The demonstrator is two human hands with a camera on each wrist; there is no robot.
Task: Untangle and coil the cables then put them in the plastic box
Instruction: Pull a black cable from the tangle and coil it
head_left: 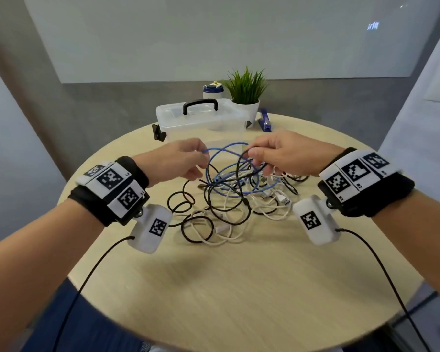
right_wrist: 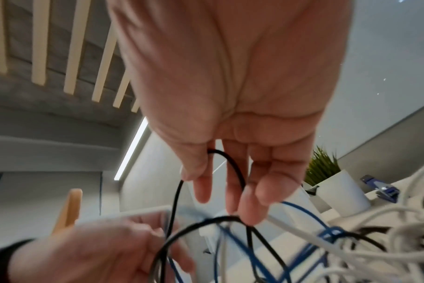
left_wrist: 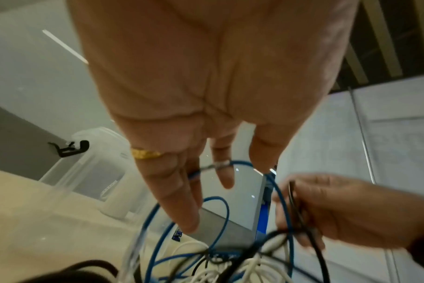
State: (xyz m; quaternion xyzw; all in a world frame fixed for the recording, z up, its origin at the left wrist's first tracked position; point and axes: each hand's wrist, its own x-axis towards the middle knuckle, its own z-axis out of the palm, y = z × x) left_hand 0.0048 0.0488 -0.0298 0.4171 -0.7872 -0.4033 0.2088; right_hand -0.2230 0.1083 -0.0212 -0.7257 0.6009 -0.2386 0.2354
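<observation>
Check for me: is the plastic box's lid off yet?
No, the plastic box behind the cables still wears its lid, with the black handle on top.

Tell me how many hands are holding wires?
2. The left hand pinches the blue wire above the pile; the right hand holds a black wire beside it. More wires lie tangled on the table.

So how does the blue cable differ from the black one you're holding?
The left hand pinches the blue cable; the right hand pinches the black cable. The blue arches between both hands, while the black drops in loops onto the table. Both stay knotted in one pile.
</observation>
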